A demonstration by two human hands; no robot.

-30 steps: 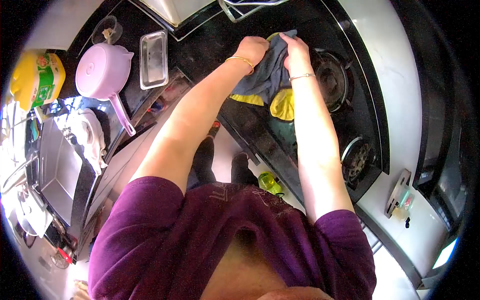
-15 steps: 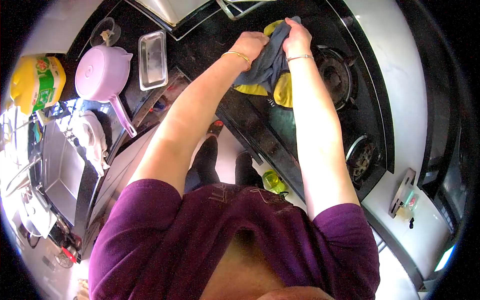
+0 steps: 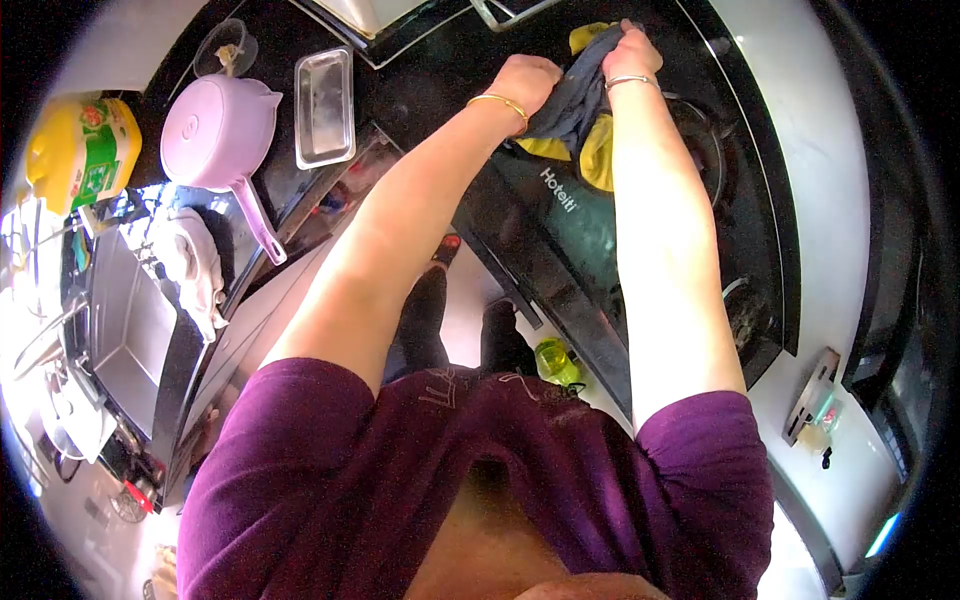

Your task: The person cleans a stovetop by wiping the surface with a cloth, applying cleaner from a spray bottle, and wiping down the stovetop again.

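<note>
A grey and yellow cloth [image 3: 573, 107] is bunched between my two hands above the black glass gas stove [image 3: 545, 225]. My left hand [image 3: 530, 80], with a gold bangle at its wrist, is closed on the cloth's left side. Gripping its upper right part is my right hand [image 3: 632, 52], which wears a silver bangle. Yellow folds hang below the grey part, over the stove top near the white lettering. My right forearm partly covers the burners.
On the counter to the left are a steel tray [image 3: 325, 108], an upturned lilac saucepan [image 3: 218, 130], a small clear bowl [image 3: 226, 48] and a yellow jug [image 3: 84, 152]. A white rag [image 3: 190, 265] lies by the sink [image 3: 135, 310]. A green bottle [image 3: 556, 362] stands on the floor.
The view has shifted, so most things sit further right. Both hands still grip the cloth, which is bunched more narrowly, and more of the stove's lettering shows.
</note>
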